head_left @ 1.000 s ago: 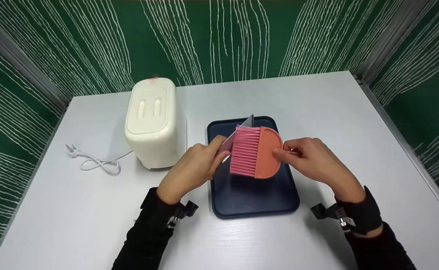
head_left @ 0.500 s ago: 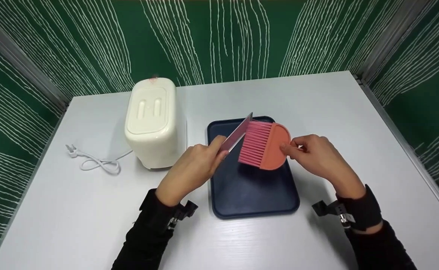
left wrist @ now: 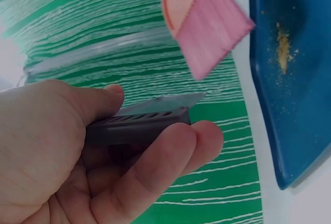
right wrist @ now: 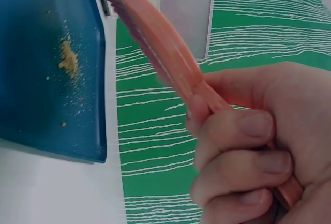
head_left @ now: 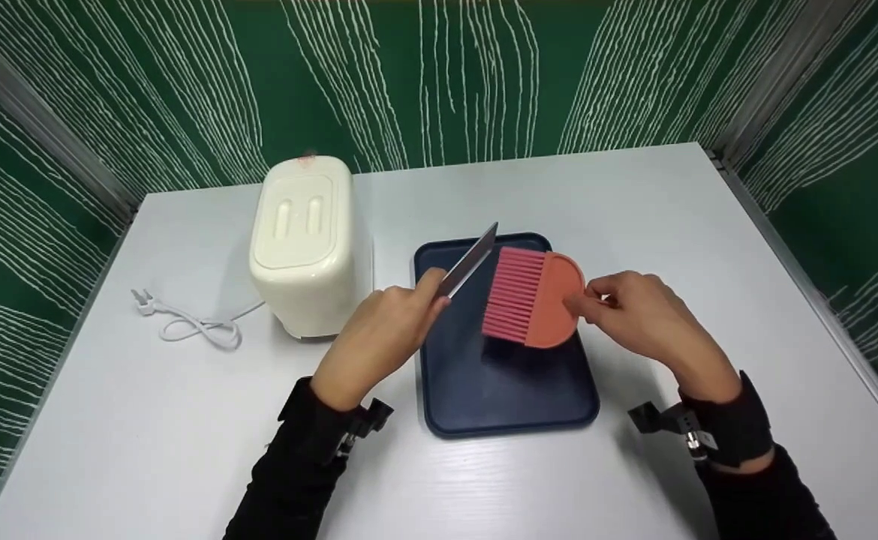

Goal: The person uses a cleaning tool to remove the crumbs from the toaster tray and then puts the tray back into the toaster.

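My left hand grips a flat metal-bladed scraper by its dark ridged handle, blade tilted up over the tray's left half. On the other side, my right hand holds an orange brush with pink bristles by its handle. The bristles point left towards the blade, and a gap shows between them in the head view. Both tools are above a dark blue tray. Yellowish crumbs lie in a small heap on the tray, with finer bits scattered round it; the head view hides them.
A cream toaster with its top covered stands to the left of the tray. Its white cord lies looped on the white table, plug at the far left. Green walls with white streaks rise behind and at the sides.
The brush in my right hand has moved right, away from the scraper's blade, which its bristles overlapped a second ago. The scraper has tipped slightly; my left hand stays nearly in place.
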`<state>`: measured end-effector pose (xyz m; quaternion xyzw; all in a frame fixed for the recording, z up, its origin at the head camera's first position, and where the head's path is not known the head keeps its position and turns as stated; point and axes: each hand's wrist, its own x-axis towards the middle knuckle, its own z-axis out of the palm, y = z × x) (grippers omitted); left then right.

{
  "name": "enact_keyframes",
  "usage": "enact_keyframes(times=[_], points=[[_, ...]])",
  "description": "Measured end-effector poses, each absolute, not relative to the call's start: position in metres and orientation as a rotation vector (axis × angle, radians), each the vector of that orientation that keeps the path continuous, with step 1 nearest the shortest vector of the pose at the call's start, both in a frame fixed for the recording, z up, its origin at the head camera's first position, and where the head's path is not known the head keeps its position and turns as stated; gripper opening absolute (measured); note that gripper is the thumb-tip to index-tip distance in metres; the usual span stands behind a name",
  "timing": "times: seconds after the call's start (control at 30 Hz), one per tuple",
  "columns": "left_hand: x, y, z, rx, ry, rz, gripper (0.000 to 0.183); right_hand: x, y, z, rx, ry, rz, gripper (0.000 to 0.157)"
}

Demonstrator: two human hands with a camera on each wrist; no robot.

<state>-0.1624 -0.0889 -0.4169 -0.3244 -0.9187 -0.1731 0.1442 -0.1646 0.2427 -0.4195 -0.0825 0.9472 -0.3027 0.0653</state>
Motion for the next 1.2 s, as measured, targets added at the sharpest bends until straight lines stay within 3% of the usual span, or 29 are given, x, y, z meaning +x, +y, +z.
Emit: enact_keyframes(times=[0.53, 0.77, 1.2], points=[[-0.163, -0.089, -0.419, -0.954, -2.653, -0.466, 0.018, -0.139, 0.215, -0.408, -0.622, 2.795, -0.955, 0.051], [-0.162, -0.088, -0.417, -0.991, -2.673, -0.551, 0.017, -0.145, 0.217, -0.416, -0.570, 2.831, -0.892, 0.054], [-0.161, -0.087, -0.415, -0.990, -2.714, -0.516, 0.018, -0.162, 0.231, -0.428, -0.402, 2.881, -0.839, 0.043]])
